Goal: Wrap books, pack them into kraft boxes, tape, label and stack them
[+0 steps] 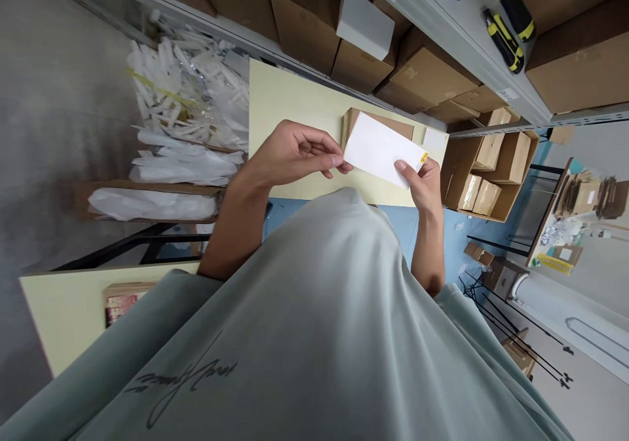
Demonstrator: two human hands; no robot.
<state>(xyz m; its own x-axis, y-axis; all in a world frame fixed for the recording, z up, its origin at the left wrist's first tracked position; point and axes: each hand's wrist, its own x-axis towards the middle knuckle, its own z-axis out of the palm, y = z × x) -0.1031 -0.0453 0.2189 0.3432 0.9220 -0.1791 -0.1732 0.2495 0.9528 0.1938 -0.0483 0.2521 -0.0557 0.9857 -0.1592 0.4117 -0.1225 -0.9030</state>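
Both my hands hold a flat white packet (381, 149) with a small yellow sticker at its right end, just beyond my pale green shirt. My left hand (295, 153) pinches the packet's left edge with closed fingertips. Gripping the right end, my right hand (426, 182) has its thumb pressed on top near the sticker. Under the packet, a brown cardboard box (388, 124) lies on a pale yellow tabletop (295, 100).
Metal shelving (457, 31) above holds several cardboard boxes, a white box (366, 21) and two yellow-black utility knives (508, 25). A heap of white plastic packets (181, 110) lies at left. An open carton (491, 172) of small boxes stands at right. A second yellow table (73, 310) is at lower left.
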